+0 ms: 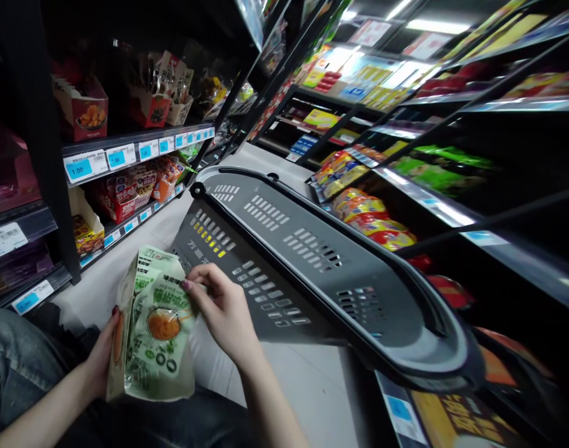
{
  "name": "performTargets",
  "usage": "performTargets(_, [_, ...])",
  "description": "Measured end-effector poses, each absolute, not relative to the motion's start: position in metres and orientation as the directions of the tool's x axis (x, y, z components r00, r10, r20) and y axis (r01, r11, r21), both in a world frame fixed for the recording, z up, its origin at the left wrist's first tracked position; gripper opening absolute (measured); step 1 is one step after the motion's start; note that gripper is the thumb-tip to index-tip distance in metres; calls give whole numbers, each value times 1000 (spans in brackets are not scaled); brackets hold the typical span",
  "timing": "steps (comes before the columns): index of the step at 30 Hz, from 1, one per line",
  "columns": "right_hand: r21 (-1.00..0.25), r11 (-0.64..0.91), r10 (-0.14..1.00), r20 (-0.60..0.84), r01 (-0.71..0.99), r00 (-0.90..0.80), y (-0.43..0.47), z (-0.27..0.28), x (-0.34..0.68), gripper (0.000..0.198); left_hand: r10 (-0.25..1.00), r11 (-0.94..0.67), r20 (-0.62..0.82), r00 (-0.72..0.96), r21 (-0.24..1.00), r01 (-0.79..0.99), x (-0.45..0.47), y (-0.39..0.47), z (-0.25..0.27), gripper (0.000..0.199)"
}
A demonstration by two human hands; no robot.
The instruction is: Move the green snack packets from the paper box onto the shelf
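In front of my lap, my left hand (pixel 102 354) grips the side of an open cardboard display box (pixel 119 367). Green snack packets (pixel 160 361) stand upright in it, one behind another, with a round orange food picture on the front one. My right hand (pixel 221 308) is at the box's upper right, thumb and fingers pinched on the top corner of the front packet. That packet leans a little forward of the others behind it. The fingers of my left hand are partly hidden behind the box.
A grey shopping basket (pixel 266 249) stands tilted on the pale floor (pixel 307 379) to the right of the box. On the left a shelf (pixel 139 140) holds snack boxes above blue price tags. Blurred shelves of colourful packets (pixel 373 218) line the right side.
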State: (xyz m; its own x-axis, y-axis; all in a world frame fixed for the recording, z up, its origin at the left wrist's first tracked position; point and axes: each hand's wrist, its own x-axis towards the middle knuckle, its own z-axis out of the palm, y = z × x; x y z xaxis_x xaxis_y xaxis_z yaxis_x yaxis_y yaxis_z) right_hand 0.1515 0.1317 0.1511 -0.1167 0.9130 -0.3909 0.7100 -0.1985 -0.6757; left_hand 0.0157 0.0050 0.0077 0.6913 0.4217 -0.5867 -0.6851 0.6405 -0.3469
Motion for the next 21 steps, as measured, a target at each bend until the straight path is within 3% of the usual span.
performTargets(3, [-723,-237,960,-277,648,41,131,145,150,34,411,644,-605,682,-337,-687,16,2,4,78])
performTargets(6, [-754,-271,960,-258,598,110,132,144,149,35,388,659,-607,694,-344,-669,17,-2,-1,80])
performTargets(18, [-794,-392,915,-388,464,109,137,142,156,41,400,669,-585,706,-340,-661,18,-5,-3,79])
performTargets(21, [-819,-463,885,-450,340,121,138,137,159,45,413,655,-601,684,-326,-681,17,-3,1,78])
